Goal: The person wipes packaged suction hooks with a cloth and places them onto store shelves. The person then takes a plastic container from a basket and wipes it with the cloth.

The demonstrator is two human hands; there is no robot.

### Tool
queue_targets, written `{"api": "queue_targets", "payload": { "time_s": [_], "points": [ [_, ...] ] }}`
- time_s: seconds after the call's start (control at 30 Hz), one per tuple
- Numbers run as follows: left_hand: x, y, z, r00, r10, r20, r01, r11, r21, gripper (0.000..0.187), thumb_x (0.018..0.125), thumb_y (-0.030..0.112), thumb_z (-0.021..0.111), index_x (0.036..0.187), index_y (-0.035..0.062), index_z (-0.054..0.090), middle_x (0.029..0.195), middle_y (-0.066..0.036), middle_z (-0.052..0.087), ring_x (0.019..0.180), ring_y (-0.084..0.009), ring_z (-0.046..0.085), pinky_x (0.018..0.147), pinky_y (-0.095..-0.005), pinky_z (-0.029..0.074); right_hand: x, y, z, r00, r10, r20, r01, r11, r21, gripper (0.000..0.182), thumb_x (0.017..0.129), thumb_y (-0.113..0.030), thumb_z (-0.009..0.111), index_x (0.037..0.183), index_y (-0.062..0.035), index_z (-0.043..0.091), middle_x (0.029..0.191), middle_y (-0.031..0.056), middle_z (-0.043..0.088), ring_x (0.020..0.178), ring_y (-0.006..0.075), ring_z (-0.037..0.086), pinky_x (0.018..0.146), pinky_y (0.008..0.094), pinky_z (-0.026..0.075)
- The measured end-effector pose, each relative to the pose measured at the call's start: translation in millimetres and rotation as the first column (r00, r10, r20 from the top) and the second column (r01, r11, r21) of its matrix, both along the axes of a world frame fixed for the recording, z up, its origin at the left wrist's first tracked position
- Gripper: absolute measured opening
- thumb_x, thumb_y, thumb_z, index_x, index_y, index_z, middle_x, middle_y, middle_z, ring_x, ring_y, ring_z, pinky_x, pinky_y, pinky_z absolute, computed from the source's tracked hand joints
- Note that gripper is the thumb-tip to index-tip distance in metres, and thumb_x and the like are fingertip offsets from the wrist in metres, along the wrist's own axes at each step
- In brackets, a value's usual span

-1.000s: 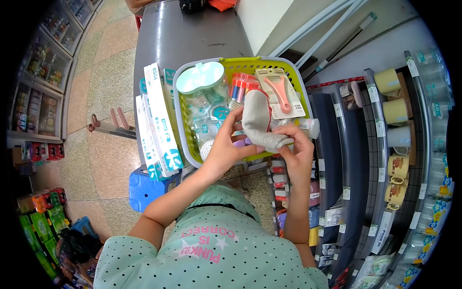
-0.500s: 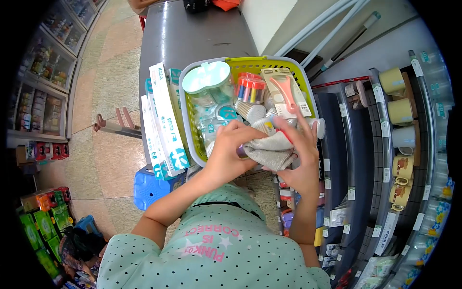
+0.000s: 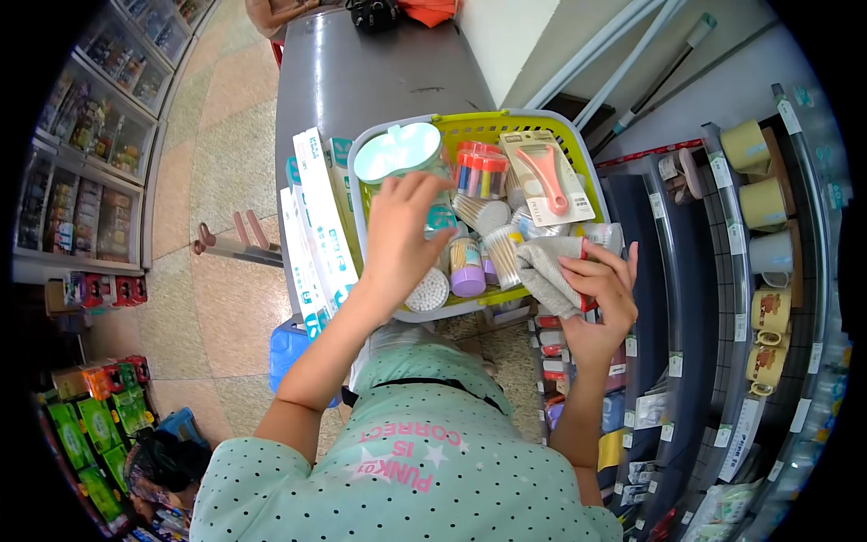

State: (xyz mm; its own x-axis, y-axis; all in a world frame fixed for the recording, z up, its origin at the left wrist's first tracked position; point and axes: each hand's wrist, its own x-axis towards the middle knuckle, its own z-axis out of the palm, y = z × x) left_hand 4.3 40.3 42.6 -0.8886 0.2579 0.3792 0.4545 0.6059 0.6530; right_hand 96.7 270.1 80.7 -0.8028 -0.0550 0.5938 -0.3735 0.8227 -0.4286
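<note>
A folded grey cloth (image 3: 547, 271) is gripped in my right hand (image 3: 603, 294) at the basket's near right corner, with a bit of red showing beside the fingers. My left hand (image 3: 397, 237) is open, fingers apart, over the left side of the yellow-green basket (image 3: 578, 155). Its fingertips are close to a container with a mint lid (image 3: 397, 154); whether they touch cannot be seen. Below the hand are a purple-capped jar (image 3: 467, 271) and a round tub of cotton swabs (image 3: 428, 291). A pink peeler-like tool on a card (image 3: 549, 176) and red-capped tubs (image 3: 481, 170) lie farther back.
Long white boxes (image 3: 316, 217) stand left of the basket on the grey table (image 3: 379, 77). A blue stool (image 3: 291, 354) is below. Shelves with mugs (image 3: 746, 146) line the right, near leaning poles (image 3: 614, 54). Another person's arm (image 3: 275, 14) shows at the far end.
My left hand has let go of the grey cloth and moved up and left over the basket. The right hand has shifted right with the cloth, uncovering the jars and swabs.
</note>
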Motion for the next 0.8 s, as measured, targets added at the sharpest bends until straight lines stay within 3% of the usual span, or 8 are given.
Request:
{"api": "queue_targets", "payload": {
  "time_s": [0.1, 0.13, 0.23, 0.27, 0.4, 0.5, 0.8],
  "points": [
    [-12.4, -8.3, -4.1, 0.981, 0.184, -0.058, -0.188, 0.98, -0.068, 0.061, 0.062, 0.007, 0.083, 0.118, 0.0102, 0.06, 0.116, -0.009, 0.057, 0.106, -0.0311, 0.053, 0.089, -0.0402, 0.042, 4.6, 3.3, -6.1, 0.999, -0.032, -0.023, 0.031, 0.999, -0.027, 0.021, 0.068, -0.017, 0.082, 0.081, -0.0068, 0.069, 0.092, 0.0038, 0.074, 0.105, 0.0284, 0.066, 0.115, 0.0575, 0.024],
    [-17.0, -13.1, -6.2, 0.964, 0.262, -0.055, -0.267, 0.955, -0.13, 0.071, 0.06, 0.011, 0.086, 0.124, 0.0108, 0.056, 0.122, -0.009, 0.055, 0.113, -0.0322, 0.05, 0.093, -0.0439, 0.039, 6.3, 3.7, -7.2, 0.999, -0.036, -0.028, 0.035, 0.999, -0.04, 0.021, 0.068, -0.017, 0.082, 0.081, -0.0068, 0.069, 0.092, 0.004, 0.074, 0.105, 0.0287, 0.066, 0.115, 0.0574, 0.024],
    [-34.0, -33.1, -5.8, 0.924, 0.376, -0.068, -0.381, 0.895, -0.231, 0.077, 0.061, 0.011, 0.087, 0.129, 0.0116, 0.054, 0.126, -0.008, 0.055, 0.119, -0.0328, 0.047, 0.103, -0.0478, 0.031, 12.5, 1.8, -6.1, 0.998, -0.053, -0.022, 0.051, 0.995, -0.082, 0.02, 0.065, -0.006, 0.081, 0.079, -0.0086, 0.067, 0.092, 0.0022, 0.074, 0.103, 0.0277, 0.066, 0.115, 0.0569, 0.025],
    [-41.1, -42.8, -16.0, 0.93, 0.366, -0.044, -0.365, 0.898, -0.246, 0.082, 0.058, 0.016, 0.089, 0.132, 0.0123, 0.053, 0.127, -0.008, 0.055, 0.123, -0.0334, 0.044, 0.107, -0.0505, 0.023, 13.9, 2.4, -7.6, 0.998, -0.056, -0.024, 0.054, 0.995, -0.083, 0.02, 0.065, -0.008, 0.082, 0.079, -0.0082, 0.067, 0.093, 0.0024, 0.074, 0.103, 0.0279, 0.066, 0.114, 0.0574, 0.026],
    [-57.5, -59.8, -34.9, 0.943, 0.297, 0.147, -0.234, 0.911, -0.338, 0.089, 0.054, 0.02, 0.092, 0.133, 0.0124, 0.053, 0.127, -0.009, 0.052, 0.125, -0.0331, 0.042, 0.108, -0.0537, 0.019, 17.6, 1.3, -11.6, 0.998, -0.059, -0.003, 0.058, 0.994, -0.091, 0.021, 0.066, -0.01, 0.083, 0.08, -0.0084, 0.067, 0.093, 0.0022, 0.074, 0.102, 0.0278, 0.066, 0.114, 0.0574, 0.026],
    [-60.4, -60.2, -44.8, 0.939, 0.32, 0.125, -0.262, 0.903, -0.34, 0.091, 0.048, 0.024, 0.092, 0.13, 0.0111, 0.055, 0.126, -0.013, 0.047, 0.122, -0.0368, 0.042, 0.106, -0.0584, 0.023, 17.1, -3.6, -12.1, 0.999, -0.035, 0.002, 0.035, 0.994, -0.1, 0.022, 0.065, -0.009, 0.082, 0.081, -0.0086, 0.067, 0.094, 0.0019, 0.074, 0.103, 0.0277, 0.065, 0.114, 0.0575, 0.026],
    [-70.9, -64.9, -41.0, 0.926, 0.302, 0.227, -0.22, 0.919, -0.328, 0.09, 0.046, 0.027, 0.094, 0.127, 0.0133, 0.057, 0.124, -0.011, 0.046, 0.123, -0.0341, 0.039, 0.107, -0.0542, 0.02, 5.2, -27.8, -16.0, 0.988, 0.154, 0.017, -0.152, 0.985, -0.084, 0.03, 0.06, 0.006, 0.068, 0.084, -0.0116, 0.069, 0.102, -0.0006, 0.073, 0.108, 0.0282, 0.063, 0.112, 0.0625, 0.025]
  ]
}}
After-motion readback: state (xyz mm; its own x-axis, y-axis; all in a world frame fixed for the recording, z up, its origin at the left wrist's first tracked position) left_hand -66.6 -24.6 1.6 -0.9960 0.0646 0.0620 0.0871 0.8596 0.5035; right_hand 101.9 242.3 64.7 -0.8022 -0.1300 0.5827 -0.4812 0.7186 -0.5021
